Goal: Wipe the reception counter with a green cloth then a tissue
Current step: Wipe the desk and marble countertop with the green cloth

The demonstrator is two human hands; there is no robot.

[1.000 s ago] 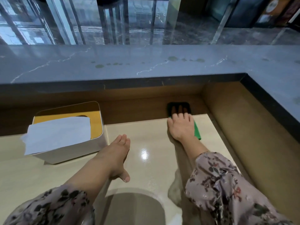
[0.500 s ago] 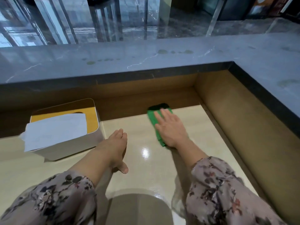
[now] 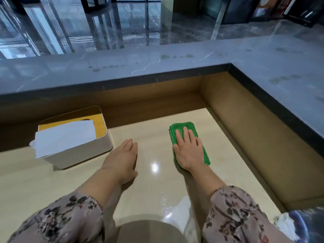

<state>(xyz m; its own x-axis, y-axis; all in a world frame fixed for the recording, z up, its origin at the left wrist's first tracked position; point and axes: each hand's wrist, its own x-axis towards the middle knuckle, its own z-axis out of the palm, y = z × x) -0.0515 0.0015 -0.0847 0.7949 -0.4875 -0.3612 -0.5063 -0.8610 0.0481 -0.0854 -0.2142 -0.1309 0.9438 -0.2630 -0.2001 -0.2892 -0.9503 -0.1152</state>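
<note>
Glossy beige counter (image 3: 157,190): I'm pressing my right hand (image 3: 188,151), fingers flat, on the green cloth (image 3: 206,157) near the back corner; left hand (image 3: 122,158) resting open. Overlapping strokes advisable.

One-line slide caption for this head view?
Right hand presses a folded green cloth flat on the beige counter; left hand rests beside the tissue box.

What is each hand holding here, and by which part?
Nothing is gripped. The right hand lies flat on the cloth, pressing its middle against the desk. The left hand rests empty on the desk.
</note>
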